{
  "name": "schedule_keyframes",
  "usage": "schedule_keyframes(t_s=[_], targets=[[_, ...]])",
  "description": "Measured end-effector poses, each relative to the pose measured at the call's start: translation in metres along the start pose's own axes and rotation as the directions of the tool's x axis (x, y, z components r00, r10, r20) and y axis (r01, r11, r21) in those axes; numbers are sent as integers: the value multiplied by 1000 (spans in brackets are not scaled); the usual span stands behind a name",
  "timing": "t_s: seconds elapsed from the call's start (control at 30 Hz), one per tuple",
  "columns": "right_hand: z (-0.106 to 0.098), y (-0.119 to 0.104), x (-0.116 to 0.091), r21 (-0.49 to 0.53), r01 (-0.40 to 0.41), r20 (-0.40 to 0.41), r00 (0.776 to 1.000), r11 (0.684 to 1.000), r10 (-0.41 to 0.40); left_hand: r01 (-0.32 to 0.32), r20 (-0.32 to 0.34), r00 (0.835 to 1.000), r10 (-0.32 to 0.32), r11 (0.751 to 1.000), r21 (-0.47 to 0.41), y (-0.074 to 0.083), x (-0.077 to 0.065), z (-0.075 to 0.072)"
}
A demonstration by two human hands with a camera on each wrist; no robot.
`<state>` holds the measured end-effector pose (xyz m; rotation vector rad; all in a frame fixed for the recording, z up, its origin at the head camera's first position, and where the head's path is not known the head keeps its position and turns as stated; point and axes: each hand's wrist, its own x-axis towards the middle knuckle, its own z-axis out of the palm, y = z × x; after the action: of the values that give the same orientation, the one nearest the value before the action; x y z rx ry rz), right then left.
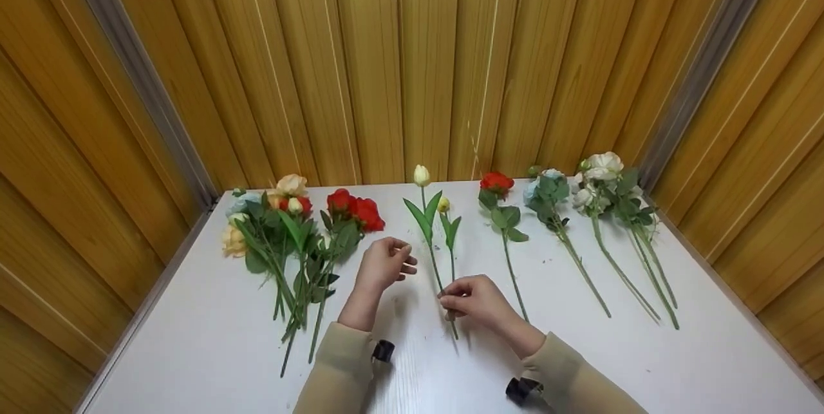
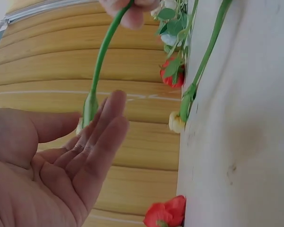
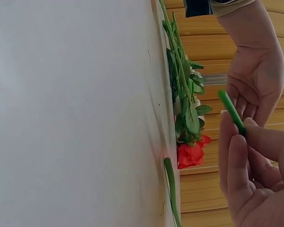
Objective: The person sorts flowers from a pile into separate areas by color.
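Note:
My right hand (image 1: 479, 303) pinches the green stem of a cream tulip (image 1: 421, 176) near its lower end, between thumb and fingers. In the right wrist view the short stem end (image 3: 232, 111) pokes out past the fingertips of the right hand (image 3: 260, 177). Left of that stem, my left hand (image 1: 385, 263) holds nothing, its fingers loosely extended. The left wrist view shows the left hand (image 2: 52, 165) palm up, fingers overlapping the top of the raised tulip stem (image 2: 102, 52). Beside it a yellow tulip (image 1: 443, 205) lies on the white table (image 1: 412, 369).
A pile of mixed flowers (image 1: 277, 234) with red roses (image 1: 354, 208) lies to the left. On the right lie a single red rose (image 1: 497, 183), a pale blue flower (image 1: 547, 188) and white flowers (image 1: 605, 166). Wood-patterned walls (image 1: 367, 66) stand behind and beside the table.

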<state>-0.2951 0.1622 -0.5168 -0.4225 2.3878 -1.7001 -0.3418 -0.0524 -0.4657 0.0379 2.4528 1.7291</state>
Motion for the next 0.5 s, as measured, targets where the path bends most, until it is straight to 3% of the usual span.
schedule_keyframes(t_s=[0.2,0.33,0.5], targets=[[-10,8,2,-62,-50,-28,998,997,48,55,-135,990,-43,994,90,-7,4,-32],[-14,12,4,-126,-105,-60,993,986,98,98,-191,979,-71,986,134,-17,7,-50],[-16,16,7,-120,-174,-77,983,977,166,129,-271,961,-47,946,296,-29,5,-72]])
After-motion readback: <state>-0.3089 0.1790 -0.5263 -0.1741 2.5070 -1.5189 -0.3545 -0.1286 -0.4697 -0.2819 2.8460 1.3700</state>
